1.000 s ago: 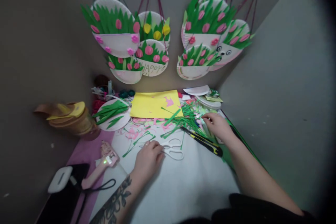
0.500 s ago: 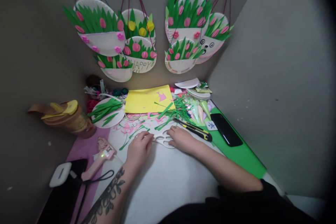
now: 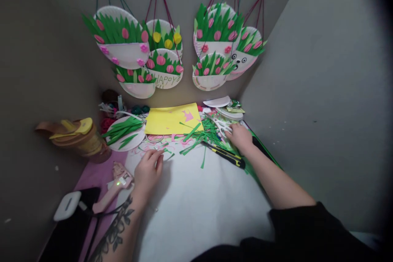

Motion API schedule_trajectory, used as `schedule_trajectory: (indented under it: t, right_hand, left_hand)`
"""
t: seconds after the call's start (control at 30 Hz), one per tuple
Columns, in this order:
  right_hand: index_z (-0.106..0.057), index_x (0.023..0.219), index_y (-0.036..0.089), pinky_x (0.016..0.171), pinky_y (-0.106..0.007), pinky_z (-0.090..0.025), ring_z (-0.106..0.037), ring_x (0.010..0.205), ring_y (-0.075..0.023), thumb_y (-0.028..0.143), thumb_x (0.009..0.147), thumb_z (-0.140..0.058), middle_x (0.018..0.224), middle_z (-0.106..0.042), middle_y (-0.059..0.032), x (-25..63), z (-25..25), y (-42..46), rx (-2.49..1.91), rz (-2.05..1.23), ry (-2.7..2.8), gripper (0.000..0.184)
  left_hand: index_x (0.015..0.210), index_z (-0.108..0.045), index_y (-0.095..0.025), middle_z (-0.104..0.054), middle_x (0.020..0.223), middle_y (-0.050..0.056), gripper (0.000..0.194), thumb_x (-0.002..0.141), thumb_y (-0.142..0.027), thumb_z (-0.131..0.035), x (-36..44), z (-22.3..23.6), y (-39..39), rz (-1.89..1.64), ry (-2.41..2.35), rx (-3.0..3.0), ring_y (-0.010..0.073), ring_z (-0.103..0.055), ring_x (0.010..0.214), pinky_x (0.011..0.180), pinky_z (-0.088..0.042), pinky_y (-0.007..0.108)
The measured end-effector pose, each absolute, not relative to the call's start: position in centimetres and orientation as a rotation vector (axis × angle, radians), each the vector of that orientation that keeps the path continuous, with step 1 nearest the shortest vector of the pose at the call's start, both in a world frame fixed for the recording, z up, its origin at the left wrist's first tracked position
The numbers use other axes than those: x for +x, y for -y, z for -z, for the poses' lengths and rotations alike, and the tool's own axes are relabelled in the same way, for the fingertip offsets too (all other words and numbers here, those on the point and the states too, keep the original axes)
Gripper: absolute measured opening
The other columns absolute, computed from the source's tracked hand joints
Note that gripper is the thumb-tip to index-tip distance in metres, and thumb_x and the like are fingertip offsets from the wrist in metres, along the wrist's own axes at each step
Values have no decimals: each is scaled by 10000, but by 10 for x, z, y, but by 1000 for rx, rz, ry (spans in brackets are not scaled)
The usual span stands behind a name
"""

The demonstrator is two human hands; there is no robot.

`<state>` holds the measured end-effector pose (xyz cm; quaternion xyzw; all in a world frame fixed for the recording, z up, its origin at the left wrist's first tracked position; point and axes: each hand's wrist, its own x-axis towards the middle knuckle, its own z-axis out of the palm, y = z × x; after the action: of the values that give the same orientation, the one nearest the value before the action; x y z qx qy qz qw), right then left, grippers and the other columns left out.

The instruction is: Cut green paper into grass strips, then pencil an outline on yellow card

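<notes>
My right hand (image 3: pixel 242 137) is closed around the handles of a pair of white scissors (image 3: pixel 222 126). Their blades point to the upper left, over a heap of thin green paper strips (image 3: pixel 210 132). My left hand (image 3: pixel 150 168) is over the white work surface (image 3: pixel 196 204), fingers loosely bent and the thumb a little apart. Its fingertips are close to small green paper scraps (image 3: pixel 168 153); whether they touch is unclear. A black and yellow utility knife (image 3: pixel 225 156) lies between the hands, nearer the right one.
Paper-plate baskets with paper tulips (image 3: pixel 123 55) hang on the back wall. Yellow paper (image 3: pixel 167 118) lies at the back, beside a plate of green paper leaves (image 3: pixel 113 144). At left are a pink glue gun (image 3: pixel 115 190), a brown cup (image 3: pixel 80 139) and a white case (image 3: pixel 68 205).
My right hand has carried the scissors from the middle to the back right, over the green strips. My left hand has let go of them and moved slightly left.
</notes>
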<state>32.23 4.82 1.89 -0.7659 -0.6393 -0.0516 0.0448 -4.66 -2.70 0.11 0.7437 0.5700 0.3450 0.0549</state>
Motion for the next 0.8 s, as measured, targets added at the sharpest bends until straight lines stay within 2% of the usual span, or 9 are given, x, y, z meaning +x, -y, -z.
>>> schedule_trajectory:
  t: [0.13, 0.2, 0.3, 0.47, 0.63, 0.8]
  right_hand:
    - [-615, 1097, 150, 757, -320, -424, -541, 1019, -264, 330, 930, -399, 1152, -583, -161, 304, -13, -53, -2321, 216, 1964, 327]
    - [-656, 1032, 172, 766, -313, -428, -555, 1012, -254, 299, 942, -369, 1142, -598, -147, 292, -9, -48, -2269, 177, 2123, 327]
    - [-692, 946, 160, 769, -308, -435, -582, 987, -252, 204, 919, -392, 1073, -638, -150, 281, -1, -45, -2283, 111, 2267, 304]
    - [-674, 1025, 88, 799, -348, -444, -617, 972, -271, 53, 859, -372, 1063, -649, -215, 276, 6, -59, -2422, 108, 2186, 346]
    - [-692, 975, 64, 852, -402, -433, -648, 945, -288, 26, 802, -439, 1004, -673, -230, 271, 5, -70, -2523, 26, 2144, 309]
    - [-708, 885, 81, 772, -347, -456, -663, 914, -291, 95, 779, -522, 973, -687, -225, 269, -6, -65, -2533, -82, 2137, 214]
  left_hand:
    - [1022, -644, -201, -656, 977, 48, 230, 911, -265, -453, -44, 4, 31, -1073, -1684, 2293, 170, -628, 893, 773, -487, 267]
    - [1023, -639, -201, -658, 973, 48, 229, 911, -261, -449, -45, 6, 30, -1044, -1669, 2297, 169, -629, 889, 772, -491, 271]
    - [1026, -632, -200, -658, 971, 48, 233, 915, -255, -434, -44, 9, 28, -994, -1629, 2286, 165, -631, 876, 782, -497, 276]
    - [1015, -642, -213, -665, 961, 42, 236, 913, -264, -435, -42, 11, 28, -957, -1599, 2294, 159, -638, 839, 756, -504, 269]
    - [1011, -650, -210, -672, 950, 44, 235, 909, -253, -443, -42, 9, 30, -981, -1599, 2274, 155, -635, 833, 752, -502, 262]
    - [1014, -658, -203, -674, 942, 46, 241, 906, -257, -449, -45, 8, 29, -962, -1601, 2282, 160, -639, 820, 738, -502, 263]
